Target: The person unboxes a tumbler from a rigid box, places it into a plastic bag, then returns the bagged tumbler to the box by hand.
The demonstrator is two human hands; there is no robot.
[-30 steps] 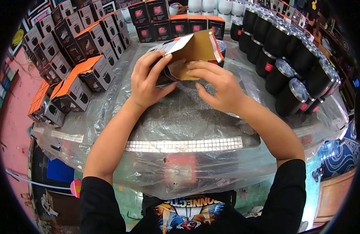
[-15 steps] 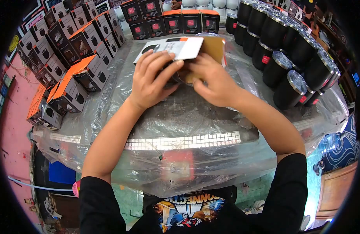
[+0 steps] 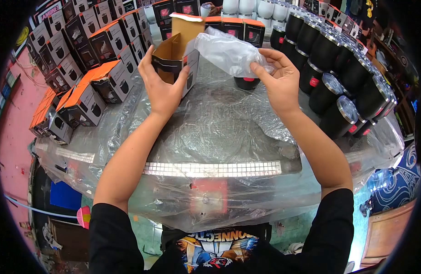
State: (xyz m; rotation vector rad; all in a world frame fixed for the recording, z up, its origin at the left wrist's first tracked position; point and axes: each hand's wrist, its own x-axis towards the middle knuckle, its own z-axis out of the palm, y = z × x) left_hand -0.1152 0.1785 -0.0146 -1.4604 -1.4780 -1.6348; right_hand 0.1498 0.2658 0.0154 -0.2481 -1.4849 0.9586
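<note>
My left hand (image 3: 162, 93) grips a cardboard box (image 3: 190, 68) by its lower sides, thumb at the near corner. The box stands upright with its top flap raised, showing brown card inside. Pinched between the thumb and fingers of my right hand (image 3: 282, 80) is a crumpled clear plastic bag (image 3: 226, 54), stretched out toward the box, its far end right by the box's edge. Below and behind the bag, a black tumbler (image 3: 247, 83) with a red label stands on the table, its upper part hidden by the bag.
Stacked printed boxes (image 3: 94, 73) with orange tops line the left side. More boxes (image 3: 231, 28) and white tumblers (image 3: 245, 7) stand at the back. Rows of black tumblers (image 3: 340, 57) with clear lids fill the right. Clear plastic sheeting (image 3: 210, 125) covers the table.
The box has turned from lying tilted under both hands to upright at the left. My right hand has come away to the right, now with the plastic bag, and the black tumbler behind shows.
</note>
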